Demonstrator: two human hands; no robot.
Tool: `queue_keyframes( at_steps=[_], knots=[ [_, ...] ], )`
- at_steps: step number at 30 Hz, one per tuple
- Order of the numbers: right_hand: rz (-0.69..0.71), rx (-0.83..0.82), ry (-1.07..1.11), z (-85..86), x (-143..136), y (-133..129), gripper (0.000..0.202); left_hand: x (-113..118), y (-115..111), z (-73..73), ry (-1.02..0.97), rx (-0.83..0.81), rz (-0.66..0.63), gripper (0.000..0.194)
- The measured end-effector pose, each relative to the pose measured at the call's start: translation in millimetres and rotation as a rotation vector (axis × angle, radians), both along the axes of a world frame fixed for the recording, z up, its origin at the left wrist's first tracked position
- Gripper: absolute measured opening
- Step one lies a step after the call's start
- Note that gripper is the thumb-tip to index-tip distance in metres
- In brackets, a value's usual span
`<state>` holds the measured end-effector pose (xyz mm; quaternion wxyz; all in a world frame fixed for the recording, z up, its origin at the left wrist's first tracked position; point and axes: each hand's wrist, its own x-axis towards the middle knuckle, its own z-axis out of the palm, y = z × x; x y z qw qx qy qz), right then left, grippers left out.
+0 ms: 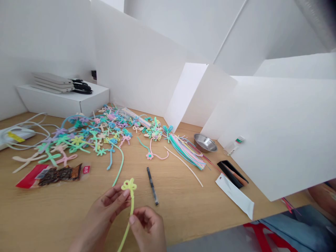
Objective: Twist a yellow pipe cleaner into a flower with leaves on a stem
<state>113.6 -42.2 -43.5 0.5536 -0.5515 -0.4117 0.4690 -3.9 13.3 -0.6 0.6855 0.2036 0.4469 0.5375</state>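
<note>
A yellow pipe-cleaner flower (128, 185) with looped petals stands at the top of a long yellow stem, near the table's front edge. My left hand (109, 206) pinches it just below the petals, thumb on the front. Lower down, the fingers of my right hand (147, 227) are closed on the stem, which runs on down out of the frame. A black pen (152, 186) lies just right of the flower. Beyond my hands, a green stem (120, 164) and a pink flower (149, 155) rest on the table.
Many pastel pipe-cleaner shapes (78, 140) cover the back left, behind a snack packet (60, 175). Loose pipe cleaners (187, 150), a metal bowl (205, 142), a black case (231, 173) and a white packet (235, 196) lie right. White panels (141, 66) stand behind. A person's arm shows far right.
</note>
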Motion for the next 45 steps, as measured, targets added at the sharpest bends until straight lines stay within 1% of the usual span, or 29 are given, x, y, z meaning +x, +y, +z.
queue_keyframes(
  at_steps=[3,6,9,11,12,14,15,18,20,23,26,29,32,33,35,37,41,45],
  knots=[
    [0.028,-0.002,0.069,-2.8,-3,0,0.037,-2,2,-4.3,-0.011,0.01,0.041,0.037],
    [-0.006,-0.05,0.019,-7.4,-4,-1,0.035,-6,6,-8.3,0.004,0.03,0.071,0.038],
    [-0.06,-0.058,-0.03,-9.4,-1,-1,0.036,-11,5,-13.4,0.076,0.056,0.067,0.047],
    [-0.083,-0.072,-0.008,-9.0,2,0,0.038,-12,0,-18.7,0.156,0.076,0.066,0.053],
    [-0.09,-0.083,0.013,-8.6,3,0,0.039,-12,-4,-22.1,0.198,0.084,0.06,0.052],
    [-0.096,-0.109,0.052,-8.0,4,1,0.04,-11,-13,-29.5,0.267,0.095,0.026,0.045],
    [-0.091,-0.114,0.063,-8.1,4,1,0.04,-9,-17,-33.2,0.291,0.101,-0.011,0.043],
    [-0.059,-0.098,0.071,-9.5,2,-1,0.043,-3,-25,-40.4,0.345,0.134,-0.129,0.043],
    [-0.039,-0.084,0.062,-11.5,1,-3,0.047,-1,-25,-40.5,0.382,0.15,-0.173,0.042],
    [-0.018,-0.064,0.01,-16.3,1,-6,0.047,-1,-21,-34.7,0.407,0.159,-0.226,0.041],
    [-0.001,-0.05,-0.034,-21.3,4,-10,0.043,-4,-19,-26.4,0.388,0.143,-0.277,0.042],
    [0.009,-0.036,-0.094,-20.5,8,-13,0.033,-6,-20,-19.9,0.373,0.118,-0.281,0.039],
    [0.028,0.05,-0.271,-11.0,13,-14,0.011,-8,-22,-17.5,0.385,0.126,-0.281,0.035],
    [0.035,0.083,-0.329,-7.1,14,-14,0.008,-9,-23,-17.8,0.398,0.137,-0.282,0.035],
    [0.039,0.144,-0.414,-0.8,16,-15,0.013,-11,-22,-19.6,0.433,0.175,-0.281,0.035],
    [0.035,0.222,-0.485,1.4,16,-14,0.016,-12,-22,-22.1,0.482,0.228,-0.268,0.034],
    [-0.02,0.429,-0.69,-3.1,12,-14,0.016,-13,-23,-24.4,0.568,0.314,-0.195,0.025],
    [-0.091,0.559,-0.841,-2.7,6,-11,0.03,-9,-26,-23.2,0.567,0.343,-0.172,0.025]
  ],
)
